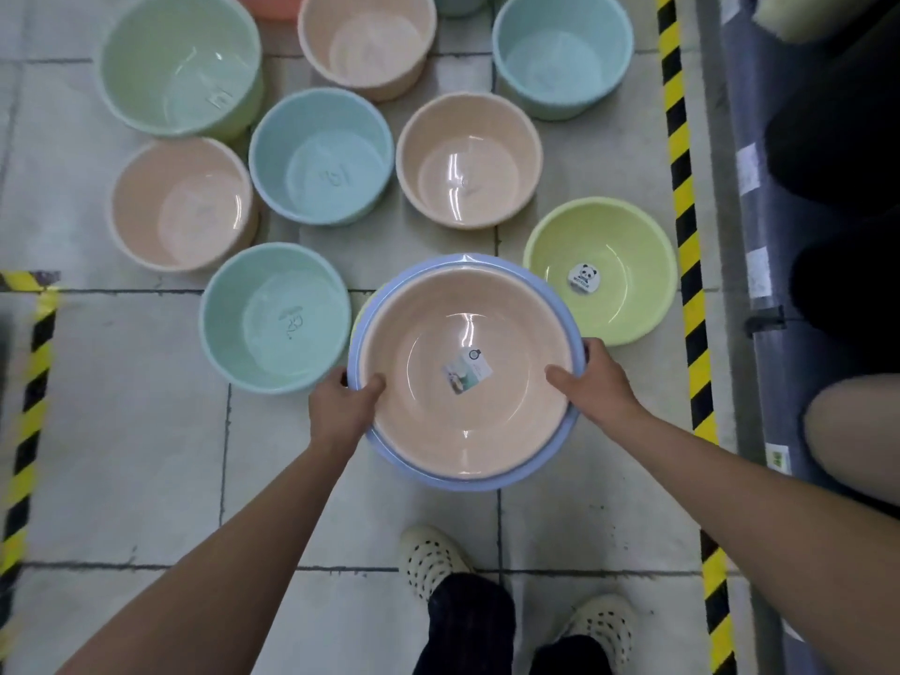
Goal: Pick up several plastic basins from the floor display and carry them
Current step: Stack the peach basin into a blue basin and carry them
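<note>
A peach basin [438, 406] with a small label inside is nested in a blue basin [467, 482], and I hold the stack in front of me above the tiled floor. My left hand [341, 406] grips the left rim with the thumb inside the peach basin. My right hand [591, 382] grips the right rim the same way. A sliver of yellow-green shows at the stack's left edge. On the floor beyond stand several more basins: a yellow-green basin [628, 246] with a panda sticker, a mint basin [243, 324], a blue basin [321, 153] and a peach basin [470, 158].
Black-and-yellow floor tape [686, 236] runs along the right, beside a dark shelf base [779, 382]. More tape [29, 406] marks the left. My feet in spotted white clogs [433, 557] stand on the tiles below the stack. Another person's leg [852, 431] shows at the right.
</note>
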`<state>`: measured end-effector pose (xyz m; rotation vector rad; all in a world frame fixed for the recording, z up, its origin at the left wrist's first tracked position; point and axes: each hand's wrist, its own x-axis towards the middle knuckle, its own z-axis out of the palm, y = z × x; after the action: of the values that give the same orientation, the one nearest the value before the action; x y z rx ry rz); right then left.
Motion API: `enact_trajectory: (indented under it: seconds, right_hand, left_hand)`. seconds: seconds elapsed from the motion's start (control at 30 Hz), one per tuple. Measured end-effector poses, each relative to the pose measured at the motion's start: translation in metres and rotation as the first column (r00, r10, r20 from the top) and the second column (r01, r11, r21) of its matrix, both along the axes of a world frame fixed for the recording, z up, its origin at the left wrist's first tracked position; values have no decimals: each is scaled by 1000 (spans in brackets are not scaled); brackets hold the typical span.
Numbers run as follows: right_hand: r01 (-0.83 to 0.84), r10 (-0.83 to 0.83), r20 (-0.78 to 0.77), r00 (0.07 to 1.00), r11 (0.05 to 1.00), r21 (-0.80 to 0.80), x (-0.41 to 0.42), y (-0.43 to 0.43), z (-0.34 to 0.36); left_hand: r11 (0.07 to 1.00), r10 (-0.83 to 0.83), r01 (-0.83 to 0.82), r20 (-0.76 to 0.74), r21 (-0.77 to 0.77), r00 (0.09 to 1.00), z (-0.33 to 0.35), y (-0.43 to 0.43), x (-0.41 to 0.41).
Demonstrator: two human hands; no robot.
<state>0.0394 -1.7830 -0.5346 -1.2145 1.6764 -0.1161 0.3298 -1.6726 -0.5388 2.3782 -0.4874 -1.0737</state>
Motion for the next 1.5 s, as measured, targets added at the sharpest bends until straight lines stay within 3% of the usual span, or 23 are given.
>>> enact_trajectory:
  seconds: [0.37,0.83,1.13,1.5]
  right_hand:
    - [-91,92,-40,995,996,16,72,-6,-9]
    - [-105,103,-104,989,994,-10,87,-28,-123]
    - [-40,40,-28,999,999,-10,77,-23,-173]
    - [17,-17,64,998,1000,-1,61,-12,-212]
  left_hand:
    - [995,37,-36,-14,90,999,-12,21,65]
    - [990,86,-87,12,107,996,-116,12,55]
    - [978,134,-135,15,158,991,-173,21,33]
    - [980,183,-183,0,81,983,-209,33,16]
